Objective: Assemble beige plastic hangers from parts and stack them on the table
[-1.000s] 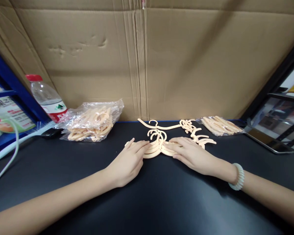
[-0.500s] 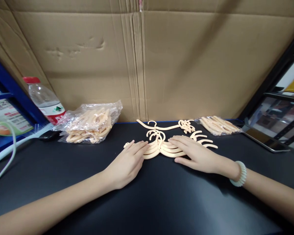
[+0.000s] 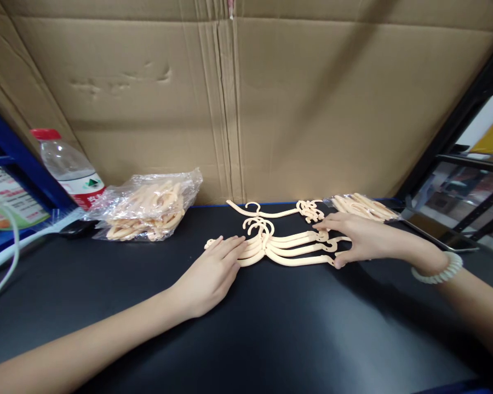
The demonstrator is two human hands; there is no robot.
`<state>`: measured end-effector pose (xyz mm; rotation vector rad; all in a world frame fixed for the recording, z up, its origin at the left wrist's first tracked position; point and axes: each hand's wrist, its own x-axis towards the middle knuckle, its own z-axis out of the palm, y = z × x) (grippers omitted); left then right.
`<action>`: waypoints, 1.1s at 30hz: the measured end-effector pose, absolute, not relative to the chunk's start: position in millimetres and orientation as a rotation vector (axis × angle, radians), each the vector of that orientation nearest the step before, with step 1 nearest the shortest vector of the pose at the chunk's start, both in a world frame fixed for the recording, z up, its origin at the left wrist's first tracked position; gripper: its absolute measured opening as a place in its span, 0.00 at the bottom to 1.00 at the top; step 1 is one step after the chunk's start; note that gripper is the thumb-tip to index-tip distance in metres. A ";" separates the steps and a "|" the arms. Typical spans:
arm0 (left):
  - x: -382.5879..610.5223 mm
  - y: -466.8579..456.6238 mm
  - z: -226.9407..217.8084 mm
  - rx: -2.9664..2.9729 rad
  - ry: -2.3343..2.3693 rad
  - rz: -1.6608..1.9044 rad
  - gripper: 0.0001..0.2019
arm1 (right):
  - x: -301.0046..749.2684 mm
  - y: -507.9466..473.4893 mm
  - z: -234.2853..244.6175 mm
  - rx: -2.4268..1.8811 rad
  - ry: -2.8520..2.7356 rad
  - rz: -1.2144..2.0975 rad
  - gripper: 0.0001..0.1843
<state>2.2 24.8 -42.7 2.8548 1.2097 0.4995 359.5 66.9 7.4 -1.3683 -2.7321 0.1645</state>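
Observation:
A stack of small cream plastic hangers lies flat on the black table, hooks pointing away from me. My left hand rests flat on the stack's left arms, fingers stretched out. My right hand is at the stack's right tips, thumb under and fingers over them, pinching the ends. A single hanger and a small tangle of hooks lie just behind the stack.
A clear bag of hangers lies at the back left beside a water bottle and a white cable. Another bag of hangers and a phone lie at the back right. A cardboard wall closes the back.
My right hand has slid rightwards from the middle of the stack to its right tips, uncovering the hangers' right arms. My left hand has stayed put.

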 end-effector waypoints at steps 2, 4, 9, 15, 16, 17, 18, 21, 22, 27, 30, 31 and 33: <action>1.7 24.9 -43.0 2.851 1.207 0.518 0.21 | 358.2 65.9 7.8 -1.380 -2.734 0.206 0.38; 1.9 24.8 -43.1 2.852 1.208 0.525 0.21 | 358.2 66.2 8.2 -1.387 -2.748 0.217 0.35; 3.5 24.4 -42.5 2.854 1.219 0.515 0.21 | 362.0 70.1 6.0 -1.370 -2.755 0.259 0.33; 4.1 23.6 -42.6 2.871 1.205 0.560 0.22 | 357.5 69.1 -4.2 -1.277 -2.611 0.178 0.34; 4.1 23.5 -42.7 2.875 1.199 0.575 0.22 | 355.3 68.0 -5.4 -1.243 -2.608 0.158 0.32; 4.0 23.3 -42.8 2.880 1.190 0.588 0.22 | 352.9 67.0 -6.3 -1.207 -2.611 0.134 0.30; 3.8 23.2 -42.9 2.885 1.184 0.595 0.22 | 350.7 66.0 -6.8 -1.176 -2.615 0.104 0.29; 3.2 22.5 -42.7 2.899 1.171 0.599 0.21 | 345.5 64.5 -6.9 -1.116 -2.618 0.012 0.24; 3.1 22.3 -42.3 2.903 1.168 0.607 0.21 | 344.5 64.7 -6.5 -1.106 -2.609 -0.014 0.22; 3.1 19.7 -37.9 2.907 1.137 0.695 0.18 | 343.2 67.2 -4.0 -1.127 -2.470 -0.092 0.17; 3.8 17.6 -34.2 2.881 1.152 0.731 0.15 | 343.1 67.2 -1.0 -1.222 -2.236 -0.041 0.16; 4.1 17.0 -33.3 2.874 1.157 0.744 0.14 | 343.2 66.9 0.4 -1.257 -2.138 -0.006 0.16; 4.8 16.0 -31.9 2.865 1.160 0.774 0.12 | 344.1 66.5 3.3 -1.317 -1.976 0.080 0.15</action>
